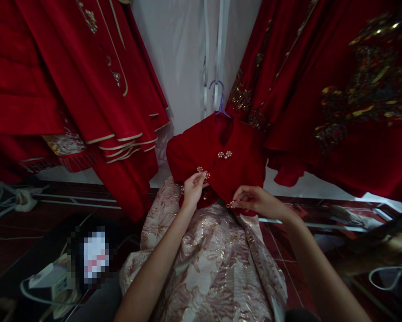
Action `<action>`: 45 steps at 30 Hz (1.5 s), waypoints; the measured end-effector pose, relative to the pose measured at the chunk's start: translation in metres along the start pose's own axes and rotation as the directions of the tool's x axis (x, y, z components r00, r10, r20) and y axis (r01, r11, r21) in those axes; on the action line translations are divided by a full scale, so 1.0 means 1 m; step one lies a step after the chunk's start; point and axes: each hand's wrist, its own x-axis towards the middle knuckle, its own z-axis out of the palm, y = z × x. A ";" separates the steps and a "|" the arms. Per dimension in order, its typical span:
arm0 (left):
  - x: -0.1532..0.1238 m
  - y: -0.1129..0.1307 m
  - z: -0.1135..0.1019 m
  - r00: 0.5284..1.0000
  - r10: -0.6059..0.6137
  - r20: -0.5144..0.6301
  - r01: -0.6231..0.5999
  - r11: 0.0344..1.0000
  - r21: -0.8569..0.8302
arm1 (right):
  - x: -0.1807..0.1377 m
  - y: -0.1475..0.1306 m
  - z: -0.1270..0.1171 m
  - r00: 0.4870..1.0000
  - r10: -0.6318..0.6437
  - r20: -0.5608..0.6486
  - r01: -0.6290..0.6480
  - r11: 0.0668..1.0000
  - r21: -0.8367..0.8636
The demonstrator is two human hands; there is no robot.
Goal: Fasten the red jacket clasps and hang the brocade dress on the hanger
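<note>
A small red velvet jacket (221, 156) hangs on a purple hanger (219, 100) over a pale pink and gold brocade skirt (207, 264). Pearl clasps (224, 154) run down its front. My left hand (193, 188) grips the jacket's front edge beside a pearl clasp, fingers closed on the cloth. My right hand (254, 200) pinches the lower hem at another small clasp (230, 205).
Red embroidered robes hang at the left (96, 89) and right (338, 98), close on both sides. A white wall (184, 58) is behind. A dark tiled floor (26, 223) carries white cables, and a white power strip (48, 277) lies at the lower left.
</note>
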 end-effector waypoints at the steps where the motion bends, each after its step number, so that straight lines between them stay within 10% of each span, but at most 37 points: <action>1: -0.001 0.000 0.001 1.000 -0.016 -0.014 0.017 0.999 0.029 | 0.002 0.003 0.002 1.000 -0.006 0.005 0.006 1.000 -0.005; 5: 0.000 0.017 0.018 0.964 -0.162 0.209 0.107 0.961 0.253 | 0.009 0.015 0.011 0.998 -0.036 0.045 0.037 0.999 -0.024; 8: 0.009 0.040 0.037 0.913 0.036 0.406 -0.221 0.881 0.419 | 0.008 0.018 0.011 0.995 -0.015 0.101 0.018 1.000 -0.026; 12: 0.028 0.061 0.053 0.792 0.238 0.562 -0.607 0.404 0.684 | 0.000 0.014 0.002 0.988 -0.001 0.157 0.003 1.000 -0.013; 18: 0.052 0.065 0.062 0.722 0.191 0.665 -0.659 -0.104 0.745 | -0.009 0.011 -0.008 0.994 0.042 0.102 -0.042 0.999 -0.003; 23: 0.064 0.071 0.069 0.557 0.210 0.804 -0.791 -0.161 0.590 | -0.012 0.011 -0.012 0.993 0.052 0.110 -0.050 0.999 -0.015; 29: 0.064 0.081 0.069 0.438 0.235 0.868 -0.899 0.117 0.422 | -0.006 0.002 -0.012 0.983 -0.096 -0.156 0.077 0.989 -0.124; 36: 0.062 0.086 0.067 0.485 0.158 0.860 -0.874 0.115 0.472 | 0.040 -0.034 -0.017 0.638 -0.448 -0.626 0.221 0.885 -0.409; 41: 0.073 0.081 0.049 0.683 0.047 0.729 -0.730 0.030 0.682 | 0.099 -0.064 -0.011 0.798 -0.311 -0.516 0.241 0.950 -0.200; 45: 0.097 0.092 0.027 0.832 0.228 0.506 -0.554 0.283 0.783 | 0.122 -0.051 -0.017 0.671 -0.066 -0.738 -0.139 0.967 -0.213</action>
